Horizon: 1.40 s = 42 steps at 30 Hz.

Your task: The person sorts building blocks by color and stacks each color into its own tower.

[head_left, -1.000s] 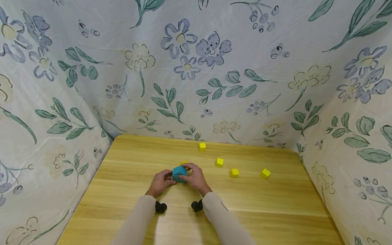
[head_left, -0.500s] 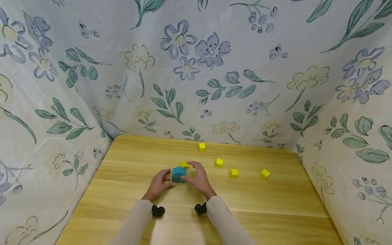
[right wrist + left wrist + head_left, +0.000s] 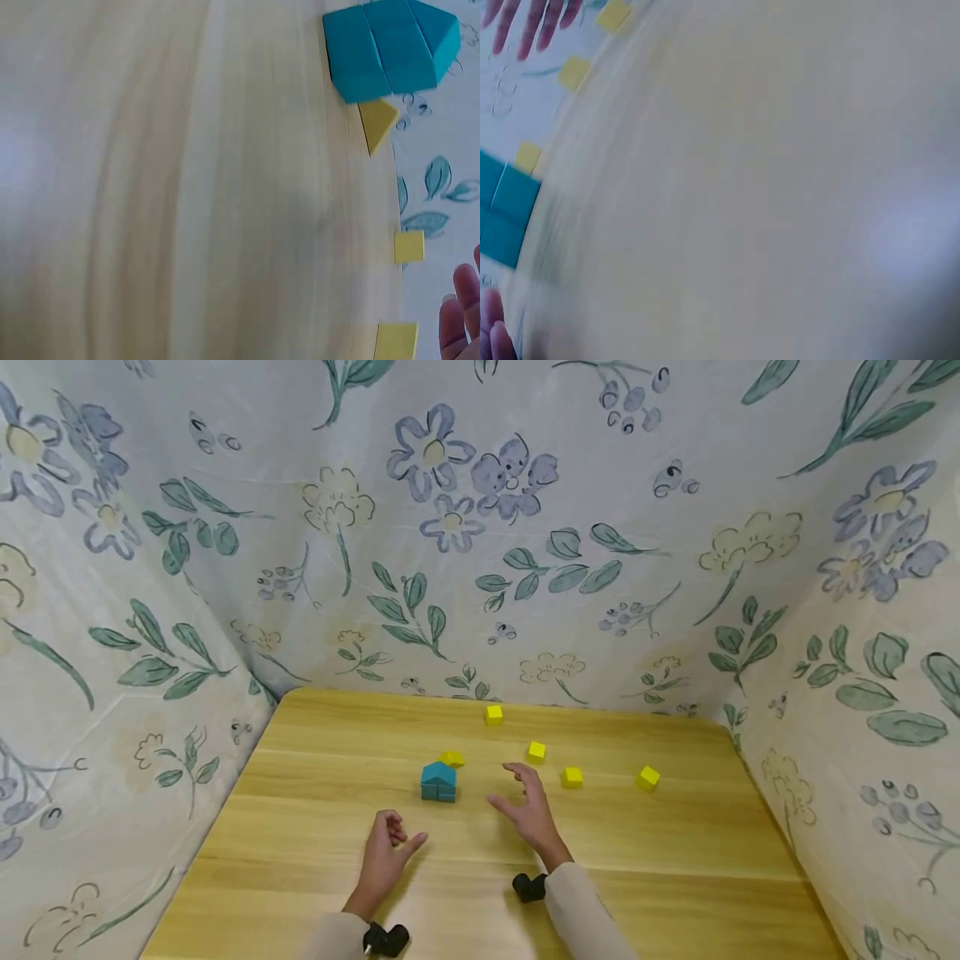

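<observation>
A small house-shaped stack of blue blocks (image 3: 438, 782) stands on the table, square blocks below and a triangular block on top. Behind it, partly hidden, lies a yellow triangular block (image 3: 377, 124). My left hand (image 3: 384, 864) is off the stack, nearer to me and to its left, with thumb spread, fingers loosely bent and nothing held. To the right of the stack, my right hand (image 3: 531, 810) hangs with fingers apart, likewise holding nothing. In the left wrist view the blue stack's block faces (image 3: 510, 206) show at the left edge.
Several yellow cubes lie farther back and right: one near the back edge (image 3: 493, 715), two beyond my right hand, a cube (image 3: 536, 752) and another cube (image 3: 572, 777), and one cube (image 3: 648, 778) farthest right. Flowered cloth (image 3: 480, 568) surrounds the wooden table (image 3: 675, 860).
Both hands have let go of the blue stack. The left hand has drawn back toward me, and the right hand has moved away to the right. The stack stays standing.
</observation>
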Each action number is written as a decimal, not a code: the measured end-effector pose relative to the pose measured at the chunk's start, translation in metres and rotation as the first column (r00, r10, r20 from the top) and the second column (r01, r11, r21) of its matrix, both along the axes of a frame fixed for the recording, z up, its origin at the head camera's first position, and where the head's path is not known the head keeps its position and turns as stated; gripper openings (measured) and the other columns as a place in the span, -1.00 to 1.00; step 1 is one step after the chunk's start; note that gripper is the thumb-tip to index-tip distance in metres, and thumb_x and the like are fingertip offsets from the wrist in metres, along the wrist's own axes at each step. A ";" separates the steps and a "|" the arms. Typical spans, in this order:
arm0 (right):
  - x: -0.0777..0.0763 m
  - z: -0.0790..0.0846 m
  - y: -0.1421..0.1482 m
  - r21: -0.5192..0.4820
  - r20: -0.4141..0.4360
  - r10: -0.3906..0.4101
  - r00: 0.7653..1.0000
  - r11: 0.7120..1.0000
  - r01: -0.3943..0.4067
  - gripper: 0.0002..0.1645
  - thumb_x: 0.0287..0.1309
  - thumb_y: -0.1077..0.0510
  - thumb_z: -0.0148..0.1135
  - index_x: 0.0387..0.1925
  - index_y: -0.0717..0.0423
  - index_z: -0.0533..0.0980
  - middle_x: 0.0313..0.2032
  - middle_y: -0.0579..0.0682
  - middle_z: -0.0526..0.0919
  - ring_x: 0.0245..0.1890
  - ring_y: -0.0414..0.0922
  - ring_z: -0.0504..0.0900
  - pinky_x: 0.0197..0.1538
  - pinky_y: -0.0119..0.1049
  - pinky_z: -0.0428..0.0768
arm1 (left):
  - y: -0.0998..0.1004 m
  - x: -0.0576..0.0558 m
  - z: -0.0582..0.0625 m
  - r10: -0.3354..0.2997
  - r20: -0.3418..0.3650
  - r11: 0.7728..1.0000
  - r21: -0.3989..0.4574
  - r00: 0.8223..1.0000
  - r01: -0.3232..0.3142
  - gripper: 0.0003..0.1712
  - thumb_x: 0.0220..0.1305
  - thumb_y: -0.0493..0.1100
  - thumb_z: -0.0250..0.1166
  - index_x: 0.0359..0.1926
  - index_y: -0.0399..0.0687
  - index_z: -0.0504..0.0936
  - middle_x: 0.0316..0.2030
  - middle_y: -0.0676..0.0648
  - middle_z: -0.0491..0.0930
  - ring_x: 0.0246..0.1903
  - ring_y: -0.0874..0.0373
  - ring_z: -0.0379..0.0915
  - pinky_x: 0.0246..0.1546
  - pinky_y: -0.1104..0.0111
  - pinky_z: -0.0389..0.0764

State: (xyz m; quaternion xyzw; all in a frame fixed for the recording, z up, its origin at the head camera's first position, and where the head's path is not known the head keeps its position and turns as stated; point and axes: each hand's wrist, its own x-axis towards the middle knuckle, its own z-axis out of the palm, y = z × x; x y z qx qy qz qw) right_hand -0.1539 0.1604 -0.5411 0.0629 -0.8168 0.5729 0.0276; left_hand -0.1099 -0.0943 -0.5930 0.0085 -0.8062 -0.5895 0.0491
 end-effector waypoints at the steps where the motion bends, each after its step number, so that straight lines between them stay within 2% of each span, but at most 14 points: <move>1: 0.002 0.000 0.006 0.000 0.001 -0.011 1.000 1.000 0.011 -0.31 0.15 0.15 0.36 0.28 0.18 0.34 0.31 0.14 0.26 0.26 0.25 0.21 0.23 0.27 0.16 | 0.006 0.004 0.000 -0.005 -0.012 1.000 0.004 1.000 0.005 -0.51 0.10 -0.18 0.46 -0.14 -0.26 0.34 -0.34 -0.09 0.38 -0.38 0.18 0.32 -0.34 0.42 0.42; 5: 0.008 -0.001 0.029 0.010 0.024 -0.052 0.998 0.999 0.051 -0.29 0.16 0.09 0.36 0.29 0.18 0.32 0.31 0.13 0.25 0.26 0.23 0.22 0.23 0.24 0.15 | 0.031 0.016 -0.001 -0.078 -0.112 0.997 0.010 0.991 0.079 -0.66 0.11 -0.17 0.45 -0.24 -0.17 0.44 -0.40 -0.01 0.43 -0.42 0.25 0.32 -0.42 0.43 0.42; 7: 0.009 0.000 0.039 0.021 0.031 -0.081 0.996 0.997 0.080 -0.28 0.16 0.07 0.36 0.30 0.16 0.32 0.31 0.13 0.26 0.25 0.21 0.24 0.23 0.21 0.17 | 0.045 0.019 -0.001 -0.140 -0.186 0.990 -0.006 0.972 0.141 -0.71 0.11 -0.17 0.44 -0.27 -0.14 0.48 -0.40 0.02 0.47 -0.42 0.27 0.34 -0.43 0.43 0.43; 9: 0.011 0.002 0.050 0.025 0.034 -0.110 0.993 0.994 0.110 -0.28 0.16 0.08 0.36 0.30 0.16 0.31 0.30 0.14 0.26 0.24 0.21 0.24 0.23 0.18 0.18 | 0.059 0.018 0.001 -0.196 -0.226 0.981 -0.034 0.954 0.193 -0.75 0.12 -0.12 0.43 -0.29 -0.09 0.53 -0.38 0.06 0.52 -0.42 0.29 0.37 -0.42 0.43 0.46; 12: 0.010 0.002 0.065 0.047 0.017 -0.155 0.988 0.987 0.154 -0.30 0.16 0.14 0.35 0.29 0.18 0.32 0.27 0.18 0.28 0.20 0.20 0.27 0.19 0.16 0.20 | 0.079 0.012 0.007 -0.274 -0.227 0.962 -0.080 0.935 0.262 -0.77 0.17 -0.04 0.40 -0.27 -0.04 0.57 -0.34 0.09 0.56 -0.40 0.30 0.40 -0.38 0.42 0.48; 18: 0.006 -0.005 0.094 0.086 -0.036 -0.252 0.967 0.963 0.254 -0.40 0.13 0.23 0.37 0.19 0.24 0.41 0.16 0.23 0.40 0.06 0.19 0.37 0.08 0.07 0.29 | 0.114 -0.011 0.023 -0.361 -0.151 0.930 -0.134 0.920 0.343 -0.75 0.22 0.01 0.36 -0.17 -0.01 0.62 -0.26 0.06 0.61 -0.35 0.26 0.44 -0.29 0.38 0.51; 22: 0.001 -0.012 0.110 0.124 -0.044 -0.291 0.956 0.948 0.294 -0.46 0.14 0.26 0.35 0.16 0.23 0.44 0.15 0.21 0.43 0.00 0.16 0.41 0.02 0.01 0.33 | 0.137 -0.029 0.030 -0.381 -0.116 0.919 -0.162 0.917 0.360 -0.70 0.23 0.01 0.35 -0.10 -0.03 0.63 -0.20 0.05 0.62 -0.32 0.25 0.45 -0.29 0.39 0.50; 26: -0.004 -0.015 0.120 0.151 -0.035 -0.308 0.951 0.939 0.310 -0.47 0.15 0.30 0.33 0.16 0.23 0.43 0.16 0.20 0.42 -0.01 0.15 0.42 0.00 0.01 0.36 | 0.161 -0.048 0.034 -0.370 -0.107 0.919 -0.183 0.923 0.348 -0.67 0.23 -0.03 0.36 -0.05 -0.07 0.64 -0.15 0.01 0.63 -0.35 0.24 0.44 -0.33 0.40 0.48; 31: -0.013 -0.018 0.125 0.131 0.000 -0.329 0.944 0.936 0.326 -0.46 0.12 0.34 0.33 0.16 0.22 0.45 0.14 0.20 0.45 -0.05 0.14 0.44 -0.11 -0.13 0.44 | 0.187 -0.069 0.031 -0.343 -0.098 0.925 -0.210 0.934 0.317 -0.63 0.21 -0.08 0.38 0.00 -0.14 0.63 -0.13 -0.05 0.64 -0.43 0.30 0.40 -0.40 0.43 0.45; 36: -0.022 -0.025 0.125 0.094 0.044 -0.333 0.942 0.940 0.328 -0.46 0.09 0.40 0.32 0.15 0.25 0.45 0.14 0.21 0.46 -0.09 0.14 0.49 -0.22 -0.36 0.48 | 0.206 -0.082 0.027 -0.342 -0.075 0.912 -0.267 0.937 0.311 -0.56 0.21 -0.10 0.38 0.08 -0.18 0.59 -0.06 -0.06 0.62 -0.47 0.32 0.37 -0.42 0.47 0.44; 40: -0.027 -0.032 0.127 0.074 0.044 -0.343 0.938 0.938 0.339 -0.48 0.07 0.45 0.30 0.12 0.29 0.47 0.11 0.25 0.49 -0.17 0.09 0.52 -0.28 -0.40 0.49 | 0.219 -0.088 0.031 -0.355 -0.050 0.894 -0.310 0.933 0.324 -0.48 0.21 -0.08 0.38 0.14 -0.20 0.55 0.00 -0.09 0.60 -0.46 0.31 0.41 -0.39 0.45 0.48; 42: -0.029 -0.035 0.128 0.068 0.051 -0.344 0.938 0.938 0.340 -0.48 0.06 0.47 0.29 0.11 0.30 0.47 0.09 0.26 0.50 -0.22 0.04 0.52 -0.29 -0.43 0.49 | 0.224 -0.090 0.033 -0.362 -0.037 0.887 -0.323 0.932 0.331 -0.46 0.20 -0.07 0.38 0.16 -0.21 0.55 -0.03 -0.11 0.61 -0.47 0.28 0.43 -0.35 0.42 0.51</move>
